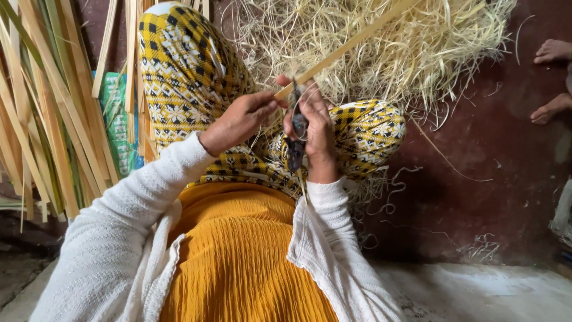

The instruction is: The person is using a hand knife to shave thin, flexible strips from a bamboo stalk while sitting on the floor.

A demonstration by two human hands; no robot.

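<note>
My left hand (241, 118) pinches the near end of a long pale bamboo strip (351, 43) that runs up and to the right over a heap of shavings. My right hand (316, 128) is closed around a dark-handled knife (296, 134), its blade set against the strip's end just beside my left fingers. Both hands hover above my lap, over yellow-and-black patterned trousers (185, 65). I wear a white knitted cardigan and a mustard top.
A big pile of thin straw-coloured shavings (411, 48) lies ahead on the dark red floor (476, 197). Several split bamboo slats (53, 113) lean at the left over a green bag (116, 122). Another person's bare feet (551, 77) show at the right edge.
</note>
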